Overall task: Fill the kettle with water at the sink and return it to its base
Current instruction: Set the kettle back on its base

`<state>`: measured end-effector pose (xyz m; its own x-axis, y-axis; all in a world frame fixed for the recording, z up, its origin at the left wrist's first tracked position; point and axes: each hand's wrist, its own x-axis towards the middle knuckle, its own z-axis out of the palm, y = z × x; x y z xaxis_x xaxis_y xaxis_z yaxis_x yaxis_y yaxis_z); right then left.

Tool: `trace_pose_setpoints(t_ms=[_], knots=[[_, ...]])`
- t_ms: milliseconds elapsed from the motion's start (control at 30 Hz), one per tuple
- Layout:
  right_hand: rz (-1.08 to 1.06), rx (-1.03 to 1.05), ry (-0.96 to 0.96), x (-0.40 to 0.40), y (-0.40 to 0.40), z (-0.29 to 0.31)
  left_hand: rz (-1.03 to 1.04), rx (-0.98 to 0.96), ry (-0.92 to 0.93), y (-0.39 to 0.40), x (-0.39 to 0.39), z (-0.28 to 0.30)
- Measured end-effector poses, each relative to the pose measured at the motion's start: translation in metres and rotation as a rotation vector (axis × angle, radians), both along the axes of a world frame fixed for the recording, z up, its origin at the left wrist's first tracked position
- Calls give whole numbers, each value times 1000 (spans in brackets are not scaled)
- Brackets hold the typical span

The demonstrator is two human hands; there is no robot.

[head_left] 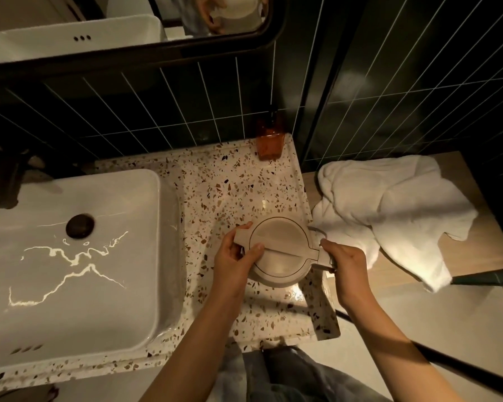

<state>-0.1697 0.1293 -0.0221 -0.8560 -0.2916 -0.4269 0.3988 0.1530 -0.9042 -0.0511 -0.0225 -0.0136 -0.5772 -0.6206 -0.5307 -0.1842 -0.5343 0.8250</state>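
Obs: the kettle (279,252) sits on the speckled counter (230,184), between your two hands, lid shut and seen from above. Spout end points toward your left hand (235,258); handle end is under your right hand (344,266).

Left hand: fingers wrapped around the spout side, thumb lying across the edge of the lid. Closed on the kettle.

Right hand: curled tight around the handle, knuckles up. Also closed on the kettle.

Sink (70,256) lies well off to the left of your left hand, with the tap (5,184) at its far corner. No water is running that you can see; the bright streaks in the basin look like reflections or a wet film, cannot tell which. A white towel (389,210) is heaped just beyond your right hand, and an amber bottle (270,140) stands farther ahead against the tiles.

Base: not identifiable. A thin cord (317,229) shows beside the kettle near your right thumb, so the base may be beneath it, but the body hides whatever is there.

Progress, as judgement: water level cannot be read with the lid closed, so filled or unfilled is undetermined. If unfilled, the whole task is left: lift, carry left to the tap, open lid, fill, bring back. If filled, you are at the last step, seating it.
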Motion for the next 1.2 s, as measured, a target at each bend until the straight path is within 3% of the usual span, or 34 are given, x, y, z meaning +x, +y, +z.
trace_pose_setpoints(t_ms=[733, 1200], knots=[[44, 171, 102, -3, 1, -16, -87, -85, -43, -1, -3, -4], [82, 332, 325, 11, 15, 7, -66, -374, -105, -3, 19, 3]])
